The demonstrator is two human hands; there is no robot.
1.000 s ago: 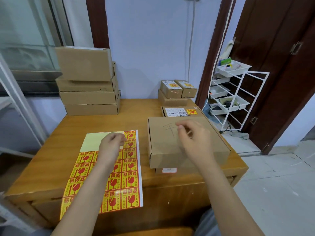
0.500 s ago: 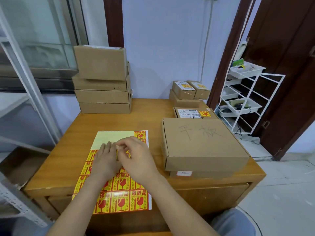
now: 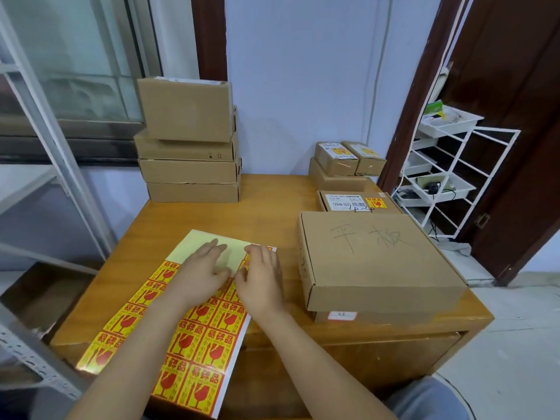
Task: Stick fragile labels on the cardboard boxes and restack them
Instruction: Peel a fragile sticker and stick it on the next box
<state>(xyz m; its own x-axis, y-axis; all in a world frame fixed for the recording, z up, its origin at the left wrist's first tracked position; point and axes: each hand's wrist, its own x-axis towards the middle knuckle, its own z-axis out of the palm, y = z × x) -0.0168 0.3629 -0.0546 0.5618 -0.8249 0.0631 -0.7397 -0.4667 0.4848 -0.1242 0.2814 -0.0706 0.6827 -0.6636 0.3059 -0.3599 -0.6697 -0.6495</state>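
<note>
Both hands lie on the fragile label sheet (image 3: 188, 338), which rests on the near left part of the wooden table (image 3: 266, 207) with its near edge hanging over the table's front. The left hand (image 3: 201, 272) is flat, palm down, fingers stretched out and slightly spread over the bare pale-yellow backing at the sheet's far end, where labels have already been peeled off. The right hand (image 3: 260, 278) is just beside it, fingers curled down onto the far right corner of the sheet where the last labels of that row sit; its fingertips are hidden, so whether they pinch a label cannot be told. The thumbs of the two hands nearly meet.

To the right of the sheet, near but apart from it, a wide flat cardboard box (image 3: 378, 262) with handwritten characters on its lid lies on top of another flat box (image 3: 372, 317) that shows a small white tag on its near side. Beyond these is a smaller box (image 3: 357, 203) bearing a white barcode label and a yellow fragile label, and further back two little labelled boxes (image 3: 348, 159) sit side by side on a plain one. At the far left of the table stands a stack of four cardboard boxes (image 3: 189, 147), none showing a fragile label. A white wire rack (image 3: 448, 183) stands off the table to the right.
</note>
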